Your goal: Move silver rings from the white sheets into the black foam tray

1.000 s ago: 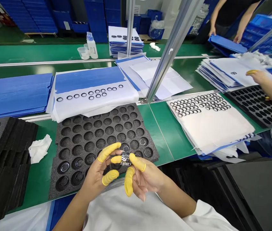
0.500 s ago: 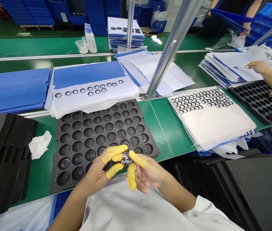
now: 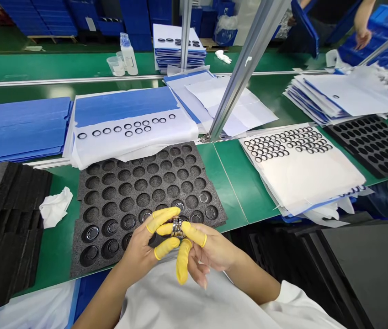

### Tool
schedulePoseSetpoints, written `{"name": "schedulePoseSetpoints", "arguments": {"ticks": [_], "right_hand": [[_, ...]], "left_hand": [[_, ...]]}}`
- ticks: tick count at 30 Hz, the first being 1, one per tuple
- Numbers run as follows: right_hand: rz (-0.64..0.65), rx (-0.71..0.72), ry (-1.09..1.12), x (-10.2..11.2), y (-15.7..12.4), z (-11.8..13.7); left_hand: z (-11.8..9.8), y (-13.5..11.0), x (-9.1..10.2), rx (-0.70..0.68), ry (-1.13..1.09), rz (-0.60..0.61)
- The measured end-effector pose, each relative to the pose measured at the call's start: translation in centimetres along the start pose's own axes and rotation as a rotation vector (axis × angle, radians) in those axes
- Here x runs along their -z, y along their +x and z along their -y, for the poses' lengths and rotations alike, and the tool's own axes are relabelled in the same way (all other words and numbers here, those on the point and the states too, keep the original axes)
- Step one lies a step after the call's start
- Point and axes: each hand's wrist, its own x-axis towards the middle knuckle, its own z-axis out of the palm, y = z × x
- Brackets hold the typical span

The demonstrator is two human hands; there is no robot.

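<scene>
Above the near edge of a black foam tray (image 3: 118, 214), my left hand (image 3: 154, 235) and my right hand (image 3: 207, 246) both grip a small shiny, ribbed round metal part (image 3: 177, 227). Yellow finger cots cover several of my fingertips. The left fingers pinch the part from its left side; the right thumb and a finger press on it from the right. Dark glossy round parts (image 3: 93, 233) sit in pockets along the tray's near rows and right side. Many pockets farther back hold nothing. My hands hide some of the near pockets.
Behind the tray, dark rings (image 3: 128, 126) lie on a white sheet (image 3: 104, 146). More rings cover a pale sheet stack (image 3: 310, 178) at right. Foam trays (image 3: 18, 228) and a crumpled tissue (image 3: 55, 208) are at left. A slanted metal post (image 3: 238, 77) rises behind. A co-worker's hand (image 3: 363, 37) is far right.
My hands have tilted the metal part slightly, and my right finger has swung down and left. At the right, a co-worker's hands have left the sheet and tray; a blue bin farther back has been tipped.
</scene>
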Motion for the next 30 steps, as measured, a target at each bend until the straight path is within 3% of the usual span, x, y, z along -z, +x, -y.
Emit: {"name": "schedulePoseSetpoints", "arguments": {"ticks": [15,24,30], "right_hand": [[0.005,-0.057,-0.237,-1.0,-1.0,0.0],[0.120,-0.138,-0.228,0.3,-0.9,-0.4],[0.121,-0.154,-0.203,0.6,-0.8,0.2]], "left_hand": [[-0.4,-0.6,0.0,-0.006,-0.047,0.027],[-0.8,-0.3,0.0,-0.044,-0.066,0.081],[-0.8,-0.6,-0.3,-0.097,-0.008,0.001]]}}
